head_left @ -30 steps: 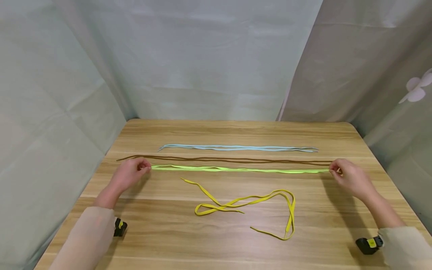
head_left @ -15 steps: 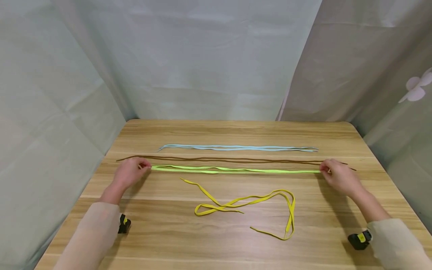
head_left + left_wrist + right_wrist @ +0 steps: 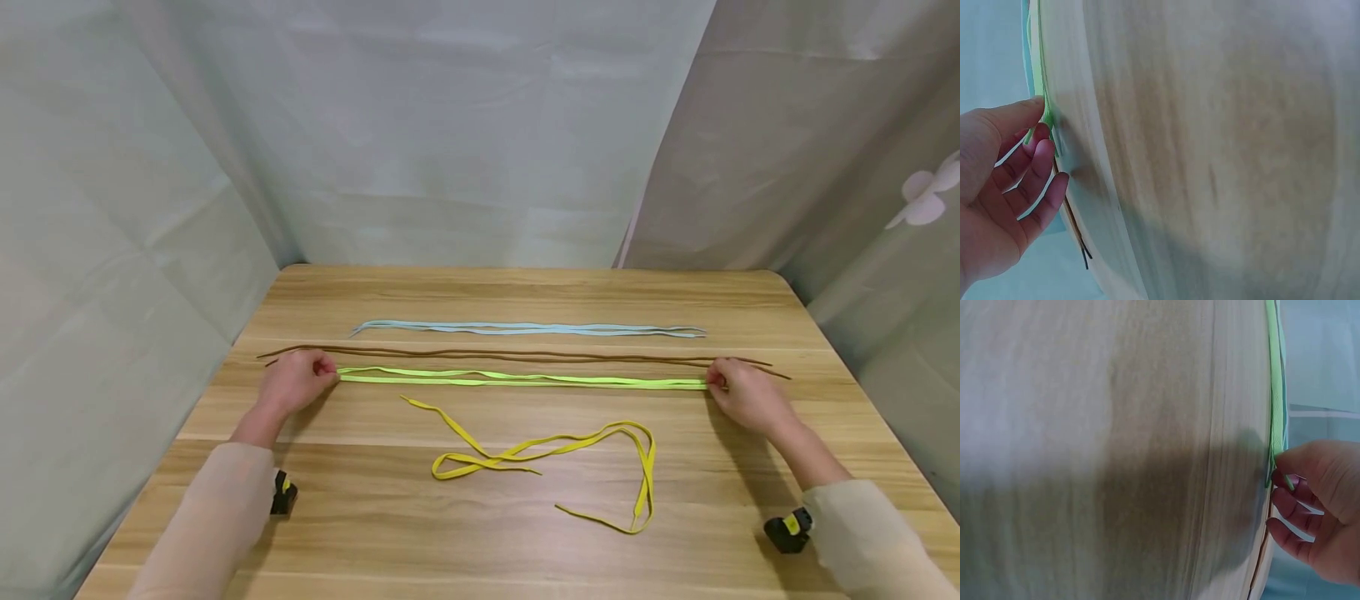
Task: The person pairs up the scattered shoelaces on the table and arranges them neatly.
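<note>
A neon green shoelace (image 3: 525, 381) stretches across the table in two near-parallel strands. My left hand (image 3: 294, 385) pinches its left end between thumb and forefinger; in the left wrist view the green lace (image 3: 1037, 62) passes through that pinch and short tips poke out below. At the other end my right hand (image 3: 752, 397) pinches the lace, and the right wrist view shows the green tips (image 3: 1289, 482) beyond the thumb. Just behind lies a brown shoelace (image 3: 480, 353), partly hidden by both hands. Nearer the front, a yellow shoelace (image 3: 525, 452) lies loosely looped and crossed.
A light blue shoelace (image 3: 525, 329) lies doubled and nearly straight behind the brown one. The wooden table (image 3: 420, 550) has rounded back corners. Pale curtains (image 3: 465, 150) hang behind it and at both sides. Small black wrist cameras sit below each sleeve.
My right hand has moved left, holding the green lace's end, and more of the brown lace's right end shows. The left hand has shifted slightly right. The green strands now lie farther apart.
</note>
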A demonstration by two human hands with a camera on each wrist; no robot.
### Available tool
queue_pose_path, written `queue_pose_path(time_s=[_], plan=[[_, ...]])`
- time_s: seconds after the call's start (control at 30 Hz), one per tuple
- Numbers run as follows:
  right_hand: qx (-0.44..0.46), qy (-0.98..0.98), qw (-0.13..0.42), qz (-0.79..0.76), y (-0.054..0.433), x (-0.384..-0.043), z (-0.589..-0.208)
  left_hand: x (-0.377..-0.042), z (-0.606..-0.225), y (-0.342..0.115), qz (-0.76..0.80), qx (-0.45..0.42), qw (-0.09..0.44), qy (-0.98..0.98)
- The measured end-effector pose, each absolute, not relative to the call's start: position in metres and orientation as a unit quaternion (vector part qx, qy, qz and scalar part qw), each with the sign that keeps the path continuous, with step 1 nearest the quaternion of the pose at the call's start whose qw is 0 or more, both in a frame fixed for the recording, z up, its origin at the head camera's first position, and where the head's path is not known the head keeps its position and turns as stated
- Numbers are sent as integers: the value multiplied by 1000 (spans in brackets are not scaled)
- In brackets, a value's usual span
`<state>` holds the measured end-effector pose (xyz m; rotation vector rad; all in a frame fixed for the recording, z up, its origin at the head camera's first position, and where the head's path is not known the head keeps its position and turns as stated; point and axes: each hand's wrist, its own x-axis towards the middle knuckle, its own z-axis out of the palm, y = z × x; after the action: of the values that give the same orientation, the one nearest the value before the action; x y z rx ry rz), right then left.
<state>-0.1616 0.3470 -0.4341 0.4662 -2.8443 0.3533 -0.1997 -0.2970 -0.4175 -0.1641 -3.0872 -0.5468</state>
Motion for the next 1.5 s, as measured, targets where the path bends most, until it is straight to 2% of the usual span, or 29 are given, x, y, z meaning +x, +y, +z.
queue_pose_path(time_s=[0.4,0.93,1.27,1.5], plan=[[137,-978,106,115,344,-162,-433,-203,-421,-294,-163,-48,2,-985],[131,-978,120,107,343,-157,-436,-202,-423,-291,-167,-50,2,-985],[151,-966,177,115,337,-153,-434,-196,-414,-286,-173,-63,24,-983],[174,-959,202,102,321,-152,-428,-191,-409,-269,-175,-119,39,-977]])
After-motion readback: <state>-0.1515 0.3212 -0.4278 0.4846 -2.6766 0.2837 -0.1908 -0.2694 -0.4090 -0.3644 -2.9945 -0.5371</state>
